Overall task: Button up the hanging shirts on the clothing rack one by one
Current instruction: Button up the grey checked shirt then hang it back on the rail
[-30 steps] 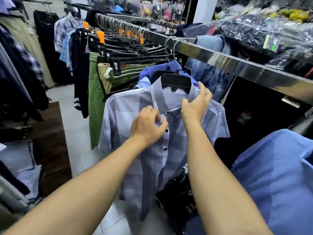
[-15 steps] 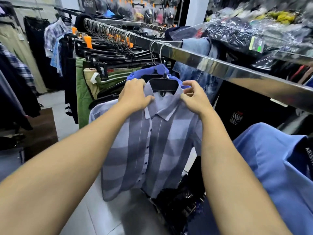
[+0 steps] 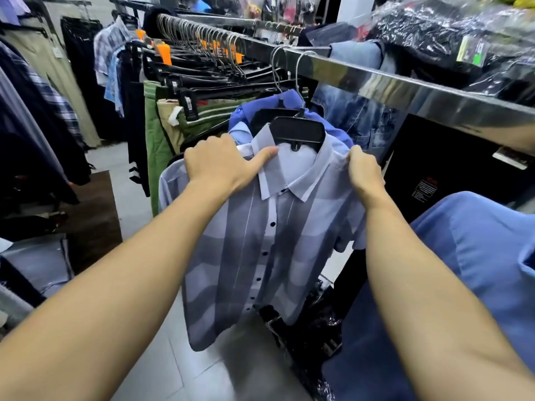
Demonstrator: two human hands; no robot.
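Hanging buttoned, the grey-blue checked shirt [image 3: 260,256] has both hands' grips pinching its shoulders.

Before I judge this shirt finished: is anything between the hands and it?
Nothing visible: the left hand grips the checked shirt at its shoulder, and the right hand pinches the other shoulder.

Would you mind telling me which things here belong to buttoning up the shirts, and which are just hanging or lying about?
Part of the job:
- grey checked shirt, buttoned down its front
- its black hanger
- left hand and right hand, each gripping a shoulder of that shirt
- blue shirt behind it
- chrome rail

Just about:
- green trousers
- denim garment
- bagged clothes
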